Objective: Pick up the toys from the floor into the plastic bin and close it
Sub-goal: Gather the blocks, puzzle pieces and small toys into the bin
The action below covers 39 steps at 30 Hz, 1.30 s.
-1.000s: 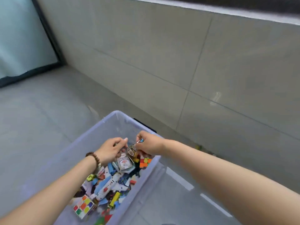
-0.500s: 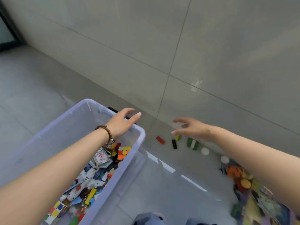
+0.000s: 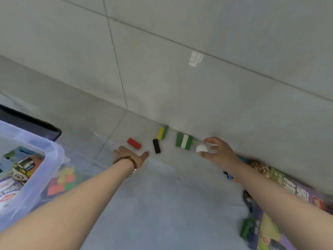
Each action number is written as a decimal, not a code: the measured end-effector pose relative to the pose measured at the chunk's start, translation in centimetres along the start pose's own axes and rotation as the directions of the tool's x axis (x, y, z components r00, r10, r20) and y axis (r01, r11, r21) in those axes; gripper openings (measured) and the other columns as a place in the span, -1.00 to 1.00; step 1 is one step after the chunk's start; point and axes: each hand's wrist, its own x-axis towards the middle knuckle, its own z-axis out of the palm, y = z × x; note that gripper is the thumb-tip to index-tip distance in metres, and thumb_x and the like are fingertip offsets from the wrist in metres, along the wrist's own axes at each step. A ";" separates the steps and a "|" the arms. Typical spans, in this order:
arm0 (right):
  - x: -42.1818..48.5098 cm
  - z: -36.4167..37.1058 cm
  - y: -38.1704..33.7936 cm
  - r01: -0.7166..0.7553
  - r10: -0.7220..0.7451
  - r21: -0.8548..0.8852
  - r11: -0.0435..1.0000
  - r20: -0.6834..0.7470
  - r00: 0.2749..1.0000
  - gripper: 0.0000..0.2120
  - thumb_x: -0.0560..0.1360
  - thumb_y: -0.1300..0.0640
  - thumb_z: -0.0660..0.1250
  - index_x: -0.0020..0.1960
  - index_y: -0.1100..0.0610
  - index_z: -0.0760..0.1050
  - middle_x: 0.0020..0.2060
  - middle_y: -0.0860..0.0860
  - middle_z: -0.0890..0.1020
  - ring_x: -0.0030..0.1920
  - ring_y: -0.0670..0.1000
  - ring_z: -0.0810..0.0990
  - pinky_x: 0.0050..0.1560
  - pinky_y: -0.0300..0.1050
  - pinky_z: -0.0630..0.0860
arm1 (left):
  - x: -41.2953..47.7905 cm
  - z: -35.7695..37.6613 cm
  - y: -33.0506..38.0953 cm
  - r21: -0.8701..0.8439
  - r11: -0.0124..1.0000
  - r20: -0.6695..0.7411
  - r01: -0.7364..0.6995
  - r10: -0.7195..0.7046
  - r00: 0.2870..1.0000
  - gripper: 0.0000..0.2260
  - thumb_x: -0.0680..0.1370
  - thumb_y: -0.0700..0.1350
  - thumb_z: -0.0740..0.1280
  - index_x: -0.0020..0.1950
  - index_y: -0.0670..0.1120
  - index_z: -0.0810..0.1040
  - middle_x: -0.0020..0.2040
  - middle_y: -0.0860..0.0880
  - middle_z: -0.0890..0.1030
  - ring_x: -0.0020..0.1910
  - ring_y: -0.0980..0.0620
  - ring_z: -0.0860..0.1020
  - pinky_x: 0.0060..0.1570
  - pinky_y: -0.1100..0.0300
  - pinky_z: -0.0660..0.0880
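— Where your view begins, on the left, what stands there?

— The plastic bin (image 3: 54, 152), open at the top. Toys (image 3: 23, 168) are heaped inside it, and a coloured puzzle cube (image 3: 61, 183) shows through its clear wall. Behind the bin lies something flat and black (image 3: 32, 123); I cannot tell what it is.

— And my left hand?

— Your left hand (image 3: 130, 155), with a bead bracelet (image 3: 126, 161) on its wrist, reaches low over the floor (image 3: 162, 204). Its fingers are straight and it holds nothing. The fingertips end just beside a red block (image 3: 134, 143); I cannot tell whether they touch it.

— What lies between my hands?

— First a black block (image 3: 156, 146), flat on the tile. Then a yellow and green block (image 3: 162, 132) at the foot of the wall (image 3: 180, 78). Next to the right is a green block with a white stripe (image 3: 184, 142), also against the wall.

— And my right hand?

— Your right hand (image 3: 219, 152) has its thumb and forefinger curled round a white ball (image 3: 201, 148), one above it and one below. The ball is just beside the striped block, close to the wall. I cannot tell whether it rests on the floor or is lifted off it.

— Further right?

— A purple printed box (image 3: 292, 190) lies along the wall, partly under your right forearm, with small blurred toys around it.
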 end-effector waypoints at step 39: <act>6.0 12.6 -4.2 0.230 -0.374 -0.498 0.836 -0.209 0.904 -0.78 0.41 0.16 0.34 0.04 0.06 0.43 -0.04 0.01 0.59 0.05 0.09 0.51 0.03 -0.16 0.18 | 4.8 2.3 -0.5 -0.926 -0.004 0.344 0.377 0.400 0.849 -0.56 0.57 0.21 0.09 0.19 -0.10 0.49 0.09 -0.14 0.57 0.02 -0.14 0.57 0.08 -0.04 0.47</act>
